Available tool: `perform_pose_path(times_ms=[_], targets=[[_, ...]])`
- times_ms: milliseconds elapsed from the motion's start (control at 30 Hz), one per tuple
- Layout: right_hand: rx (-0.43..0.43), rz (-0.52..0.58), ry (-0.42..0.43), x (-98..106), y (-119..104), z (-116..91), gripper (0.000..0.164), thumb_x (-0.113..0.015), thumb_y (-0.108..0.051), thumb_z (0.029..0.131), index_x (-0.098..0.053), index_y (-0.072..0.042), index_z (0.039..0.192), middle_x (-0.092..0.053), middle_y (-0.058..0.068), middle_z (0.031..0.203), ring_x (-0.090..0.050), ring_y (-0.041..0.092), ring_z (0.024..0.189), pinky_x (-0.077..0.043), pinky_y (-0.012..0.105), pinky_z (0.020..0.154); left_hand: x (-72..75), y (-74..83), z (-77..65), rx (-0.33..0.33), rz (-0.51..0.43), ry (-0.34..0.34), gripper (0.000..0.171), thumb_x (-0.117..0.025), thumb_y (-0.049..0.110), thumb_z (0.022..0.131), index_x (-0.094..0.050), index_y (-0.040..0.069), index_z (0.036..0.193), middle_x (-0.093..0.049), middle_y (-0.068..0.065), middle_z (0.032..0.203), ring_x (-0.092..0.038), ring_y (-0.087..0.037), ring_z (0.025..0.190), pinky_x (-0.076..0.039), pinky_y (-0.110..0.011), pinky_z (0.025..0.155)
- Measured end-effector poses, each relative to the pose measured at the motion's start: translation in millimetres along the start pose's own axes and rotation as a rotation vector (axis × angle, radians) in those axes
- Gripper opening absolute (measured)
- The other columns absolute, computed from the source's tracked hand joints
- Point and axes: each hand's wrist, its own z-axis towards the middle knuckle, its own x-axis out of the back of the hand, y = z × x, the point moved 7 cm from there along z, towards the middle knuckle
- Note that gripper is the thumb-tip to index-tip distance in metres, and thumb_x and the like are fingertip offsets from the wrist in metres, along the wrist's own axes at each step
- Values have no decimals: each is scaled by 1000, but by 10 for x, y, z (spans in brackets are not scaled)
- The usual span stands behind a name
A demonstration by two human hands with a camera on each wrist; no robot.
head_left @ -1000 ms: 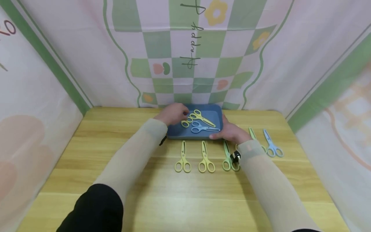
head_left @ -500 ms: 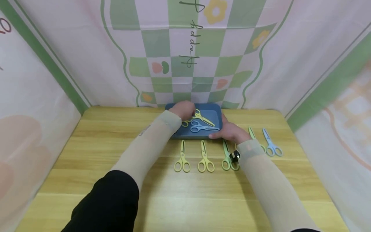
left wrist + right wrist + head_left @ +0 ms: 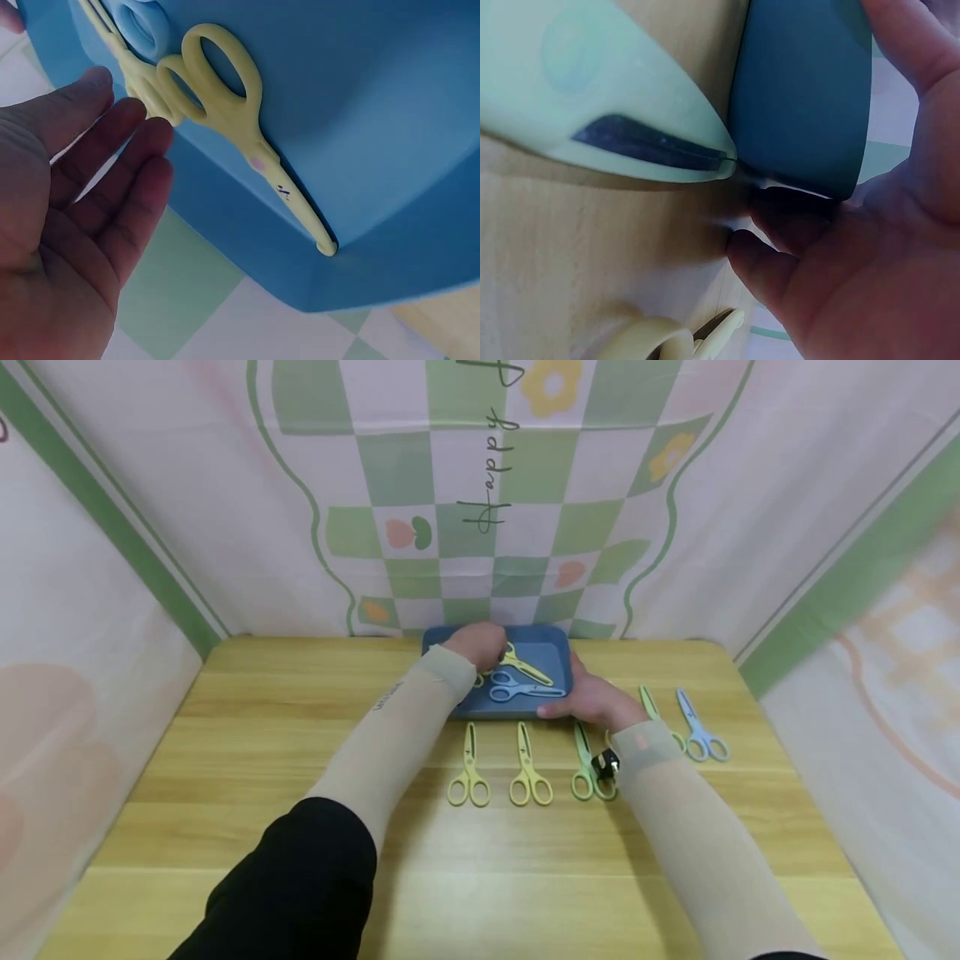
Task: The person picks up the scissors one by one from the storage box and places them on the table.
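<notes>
A blue tray [image 3: 551,647] stands at the table's back edge, with two yellow pairs of scissors and a blue pair inside. My left hand [image 3: 476,645] reaches over it. In the left wrist view, its loosely bent fingers [image 3: 146,187] are beside the handles of the yellow scissors [image 3: 232,120] and a second yellow pair [image 3: 142,79]; nothing is visibly gripped. Blue scissors [image 3: 517,690] lie near the tray's front. My right hand [image 3: 596,700] holds the tray's right end, with the thumb on one side and fingers curled under its edge.
On the wooden table [image 3: 450,893] in front lie yellow scissors [image 3: 468,770], another yellow pair [image 3: 527,768] and green scissors [image 3: 582,764] partly under my right wrist. Farther right are more green scissors [image 3: 651,703] and blue scissors [image 3: 696,728]. A patterned cloth [image 3: 465,560] hangs behind.
My left hand has moved right, from the tray's left edge to above the scissors' handles, hiding more of the left yellow pair. The right hand stays on the tray.
</notes>
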Motion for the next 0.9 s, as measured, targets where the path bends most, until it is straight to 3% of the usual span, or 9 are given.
perform_pose_path(times_ms=[133,233,300,367,467,700,900], targets=[[12,11,-3,0,3,-3,133,-89,-23,76,15,-7,157,-11,29,159,-27,45,137,-17,51,116,-46,30,42,9,7,-7,11,-64,11,96,-75,11,93,-69,-1,94,-63,-19,87,-51,-35,81],[18,18,-4,0,-1,-5,132,-89,-22,76,14,-6,157,-10,29,160,-27,45,137,-17,50,116,-72,40,61,31,41,17,8,-67,14,95,-74,14,91,-67,-3,112,-57,-24,110,-46,-40,95],[15,8,-3,2,0,-6,132,-89,-24,76,14,-6,157,-11,28,160,-28,44,137,-18,50,116,-81,31,66,63,53,47,8,-68,16,94,-74,15,89,-57,-6,135,-44,-28,131,-37,-47,107],[10,1,-5,-1,-2,-7,132,-89,-25,76,15,-6,157,-11,28,160,-28,44,137,-18,50,115,-92,13,67,100,61,70,9,-67,15,94,-74,17,89,-39,-6,154,-22,-32,145,-25,-52,114],[8,-7,-14,-12,-10,-8,132,-88,-27,77,15,-6,156,-11,28,160,-28,43,137,-19,51,115,-123,1,68,131,51,75,11,-66,14,93,-75,17,90,-19,-5,164,-3,-35,150,-14,-54,117],[7,-20,-14,-10,4,-8,131,-88,-26,78,16,-4,156,-9,28,160,-27,43,138,-18,51,116,-171,40,89,126,77,46,12,-65,16,95,-76,18,93,-17,-7,165,-1,-38,149,-11,-54,117],[-1,-22,-18,-12,18,-3,132,-88,-26,78,16,-4,156,-9,27,161,-27,43,138,-19,50,115,-183,75,74,140,111,37,25,-52,12,101,-76,18,97,-19,-7,164,-5,-37,149,-13,-53,117]])
